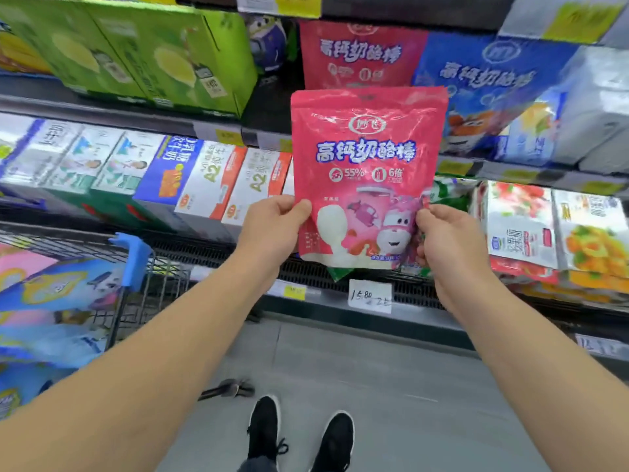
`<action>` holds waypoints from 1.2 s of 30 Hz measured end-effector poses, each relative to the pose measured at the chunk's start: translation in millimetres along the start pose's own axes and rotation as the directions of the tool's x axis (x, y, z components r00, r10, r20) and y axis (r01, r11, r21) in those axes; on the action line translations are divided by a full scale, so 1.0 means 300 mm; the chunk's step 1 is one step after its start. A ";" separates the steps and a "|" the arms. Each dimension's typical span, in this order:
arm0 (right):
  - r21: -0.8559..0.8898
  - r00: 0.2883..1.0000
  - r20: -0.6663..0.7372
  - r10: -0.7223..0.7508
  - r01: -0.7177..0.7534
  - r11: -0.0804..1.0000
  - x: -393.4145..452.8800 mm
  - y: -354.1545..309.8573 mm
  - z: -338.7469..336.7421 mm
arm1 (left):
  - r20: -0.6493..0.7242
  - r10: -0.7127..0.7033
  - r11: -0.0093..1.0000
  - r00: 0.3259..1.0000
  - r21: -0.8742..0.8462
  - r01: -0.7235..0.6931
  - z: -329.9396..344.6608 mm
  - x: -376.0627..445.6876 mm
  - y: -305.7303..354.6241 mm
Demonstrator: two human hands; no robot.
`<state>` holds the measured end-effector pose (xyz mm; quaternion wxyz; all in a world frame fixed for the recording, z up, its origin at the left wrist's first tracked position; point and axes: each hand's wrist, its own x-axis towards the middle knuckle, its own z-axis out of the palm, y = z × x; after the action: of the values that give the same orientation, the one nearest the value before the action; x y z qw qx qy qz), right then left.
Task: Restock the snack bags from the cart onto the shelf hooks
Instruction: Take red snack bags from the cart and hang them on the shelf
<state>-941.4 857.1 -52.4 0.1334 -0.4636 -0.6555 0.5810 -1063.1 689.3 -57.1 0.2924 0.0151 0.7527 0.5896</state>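
- Cart (pixel 136 264) at left edge of view, loaded with blue and pink snack bags (pixel 51 301); more to hang after this one.
- Left hand (pixel 272 226): fingers closed in a pinch on lower-left edge of the pink cheese-stick bag (pixel 369 172), thumb on the front face.
- Bag held up in mid-air in front of the shelf, just below a matching pink bag (pixel 360 56) already hanging on the upper row. Not on a hook yet.
- Orientation: upright, print facing the camera, long axis vertical, sealed top edge up, slight clockwise lean. Hang slot near top centre, blurred.
- Right hand (pixel 442 240): fingers closed on lower-right corner, crumpling the film there.
- Hook itself not visible, likely hidden behind the bag.
- Suggested: raise the bag square, line the top slot with the hook tip, push straight back. Gripping higher should stop the top flopping.
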 end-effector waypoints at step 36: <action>-0.039 0.959 -0.203 -0.198 0.194 0.980 0.330 -0.108 0.307 | 0.069 0.286 0.954 0.956 0.071 -0.291 0.001 0.512 0.097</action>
<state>-1074.8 877.3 -86.4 0.2533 -0.4553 -0.6863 0.5075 -1199.6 754.7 -95.8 0.2241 0.1539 0.7567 0.5945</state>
